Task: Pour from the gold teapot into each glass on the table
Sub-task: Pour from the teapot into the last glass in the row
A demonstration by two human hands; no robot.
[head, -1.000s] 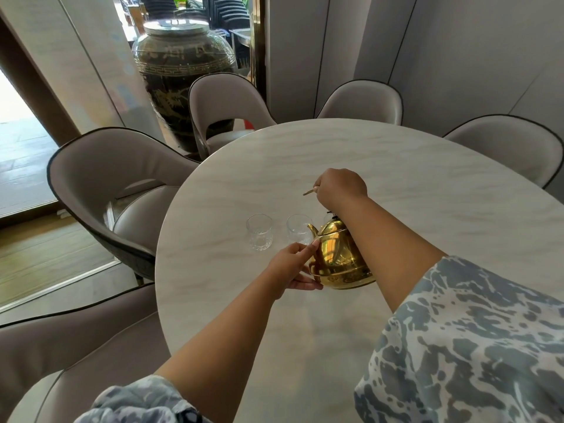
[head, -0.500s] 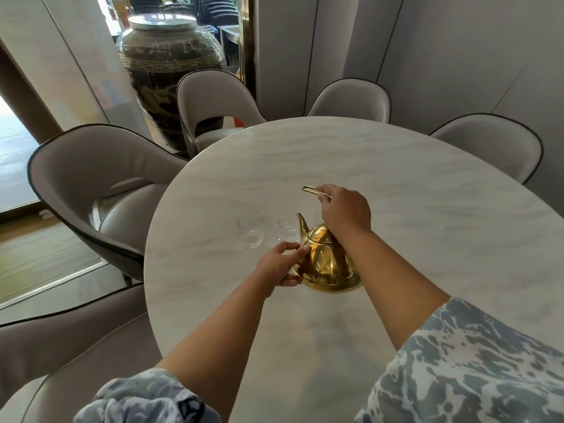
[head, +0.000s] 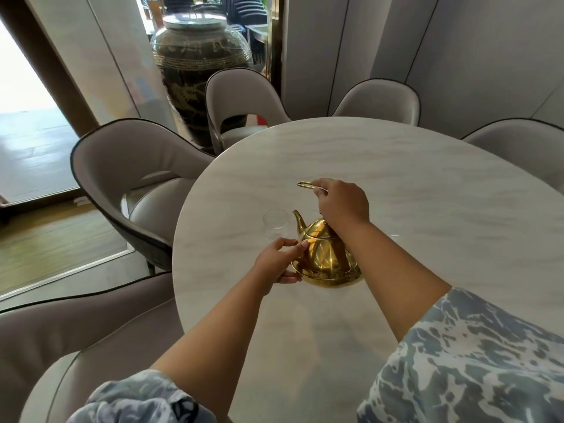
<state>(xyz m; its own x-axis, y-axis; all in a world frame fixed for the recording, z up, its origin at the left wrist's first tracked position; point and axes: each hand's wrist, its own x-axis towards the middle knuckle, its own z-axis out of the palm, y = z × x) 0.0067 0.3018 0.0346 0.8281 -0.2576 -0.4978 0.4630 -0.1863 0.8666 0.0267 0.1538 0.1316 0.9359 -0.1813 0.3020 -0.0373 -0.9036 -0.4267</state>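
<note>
The gold teapot (head: 325, 259) is low over the marble table (head: 427, 184), roughly upright, its spout pointing up and left. My right hand (head: 343, 204) is closed on the thin wire handle above the lid. My left hand (head: 279, 262) grips the pot's left side near the base. One clear empty glass (head: 275, 225) stands just left of the spout tip, apart from it. A second glass seen earlier is hidden behind the pot and my hands.
Grey padded chairs ring the round table: one at the left (head: 134, 166), two at the back (head: 241, 99), one at the right (head: 518, 141). A big dark ceramic jar (head: 198, 65) stands behind them. The table's left edge runs close to the glass.
The teapot and both hands have shifted left toward the glasses. Its spout now sits beside the left glass, and the right glass has gone out of sight behind it.
</note>
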